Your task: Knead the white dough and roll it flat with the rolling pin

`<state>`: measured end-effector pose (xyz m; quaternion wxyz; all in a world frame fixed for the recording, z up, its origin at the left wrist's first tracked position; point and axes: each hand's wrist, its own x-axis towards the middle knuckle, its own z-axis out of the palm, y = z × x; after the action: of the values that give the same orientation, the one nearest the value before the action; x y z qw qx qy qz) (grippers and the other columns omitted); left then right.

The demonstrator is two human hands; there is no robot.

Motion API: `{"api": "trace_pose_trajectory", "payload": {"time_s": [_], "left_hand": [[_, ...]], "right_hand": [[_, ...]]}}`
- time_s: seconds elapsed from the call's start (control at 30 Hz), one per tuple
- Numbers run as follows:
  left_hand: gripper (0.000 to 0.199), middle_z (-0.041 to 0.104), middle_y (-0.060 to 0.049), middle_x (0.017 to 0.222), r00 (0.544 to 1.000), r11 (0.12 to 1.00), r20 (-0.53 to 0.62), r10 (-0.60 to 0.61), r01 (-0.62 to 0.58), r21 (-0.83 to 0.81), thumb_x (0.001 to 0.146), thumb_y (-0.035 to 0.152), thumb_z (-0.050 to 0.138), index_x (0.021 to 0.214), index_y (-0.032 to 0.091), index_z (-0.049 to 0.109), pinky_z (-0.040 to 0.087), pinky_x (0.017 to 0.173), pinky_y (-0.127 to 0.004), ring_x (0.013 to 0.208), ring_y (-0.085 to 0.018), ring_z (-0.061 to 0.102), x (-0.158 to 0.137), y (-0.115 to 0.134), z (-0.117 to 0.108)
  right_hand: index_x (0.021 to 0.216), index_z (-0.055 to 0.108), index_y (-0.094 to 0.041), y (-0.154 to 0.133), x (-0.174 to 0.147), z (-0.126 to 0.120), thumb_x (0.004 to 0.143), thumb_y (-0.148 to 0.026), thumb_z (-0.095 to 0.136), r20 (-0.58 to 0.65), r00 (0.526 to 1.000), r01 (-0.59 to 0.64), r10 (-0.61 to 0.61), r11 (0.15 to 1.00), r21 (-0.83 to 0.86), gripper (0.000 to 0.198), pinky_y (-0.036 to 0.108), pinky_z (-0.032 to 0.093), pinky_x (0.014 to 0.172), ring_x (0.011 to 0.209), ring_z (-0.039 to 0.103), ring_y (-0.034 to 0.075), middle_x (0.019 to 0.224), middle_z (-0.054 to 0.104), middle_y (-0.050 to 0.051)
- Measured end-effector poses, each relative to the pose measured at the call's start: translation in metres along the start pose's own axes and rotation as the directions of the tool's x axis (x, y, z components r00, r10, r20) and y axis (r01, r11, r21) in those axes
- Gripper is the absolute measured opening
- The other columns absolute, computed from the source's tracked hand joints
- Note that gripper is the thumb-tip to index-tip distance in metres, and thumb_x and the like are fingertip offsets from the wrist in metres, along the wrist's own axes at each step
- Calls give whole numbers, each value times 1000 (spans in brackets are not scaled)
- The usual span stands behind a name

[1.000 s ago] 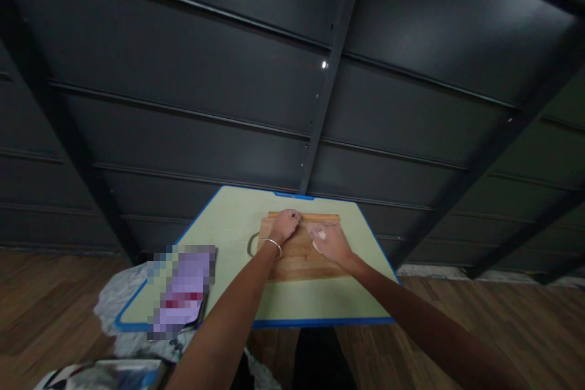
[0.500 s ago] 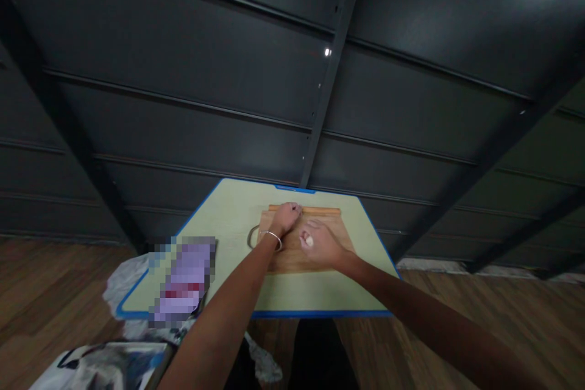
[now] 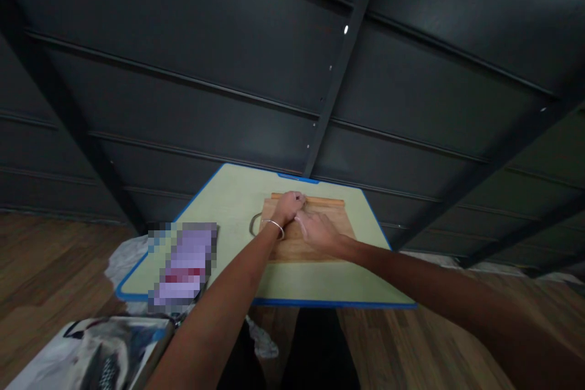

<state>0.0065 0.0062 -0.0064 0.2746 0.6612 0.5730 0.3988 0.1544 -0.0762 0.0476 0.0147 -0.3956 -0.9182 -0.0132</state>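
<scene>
A wooden cutting board [image 3: 297,252] with a metal handle at its left end lies on a small table. My left hand [image 3: 290,207], with a bangle at the wrist, is curled into a fist over the board's far part; whatever may be inside is hidden. My right hand [image 3: 319,231] is close beside it, palm turned down, its fingers bent inward and their tips near my left hand. The pale lump of dough that showed in my right hand earlier is now covered by it. Along the board's far edge lies a thin wooden rolling pin [image 3: 325,201], just beyond my hands.
The pale yellow table [image 3: 237,195] has a blue rim. A blurred-out purple item [image 3: 189,262] lies on its left side. Below left stands a container of bags and cloth [image 3: 109,347]. A dark panelled wall [image 3: 228,85] rises right behind the table.
My right hand has turned palm down and moved up and left, against my left hand, so the dough no longer shows. The camera view has shifted slightly.
</scene>
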Motion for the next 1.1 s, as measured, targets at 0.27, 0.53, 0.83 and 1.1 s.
{"api": "trace_pose_trajectory", "payload": {"time_s": [0.27, 0.53, 0.83, 1.1], "left_hand": [[38, 60, -2, 61, 998, 992, -68, -13, 4, -128, 97, 29, 50, 62, 19, 61, 34, 63, -30, 64, -17, 52, -6, 5, 3], [38, 63, -3, 64, 995, 974, -30, 95, -99, -204, 98, 33, 49, 68, 17, 66, 38, 67, -30, 66, -17, 56, 8, 24, 3], [35, 66, -3, 65, 1000, 986, 18, 23, -20, -164, 95, 35, 49, 67, 20, 63, 42, 67, -30, 67, -19, 60, -7, -7, -3], [31, 68, -4, 69, 999, 991, -46, -15, 9, -131, 90, 35, 50, 64, 22, 58, 48, 73, -30, 69, -19, 60, -9, -2, -3]], "right_hand": [[99, 65, -19, 29, -7, 20, 98, -15, 51, -66, 897, 443, -438, 889, 117, 15, 40, 49, 96, 100, 59, 26, 105, 69, 12], [96, 66, -22, 58, -5, 11, 103, -22, 38, -91, 804, 594, -588, 799, 91, 29, 39, 46, 85, 90, 53, 25, 93, 62, 10], [104, 70, -14, 25, 8, 32, 102, -22, 55, -113, 881, 464, -460, 886, 9, 18, 42, 51, 102, 101, 61, 26, 109, 71, 15], [136, 70, -19, 52, -4, -7, 76, -58, 91, 2, 921, 376, -389, 893, 247, 75, 44, 48, 113, 133, 61, 33, 148, 63, 17]]}}
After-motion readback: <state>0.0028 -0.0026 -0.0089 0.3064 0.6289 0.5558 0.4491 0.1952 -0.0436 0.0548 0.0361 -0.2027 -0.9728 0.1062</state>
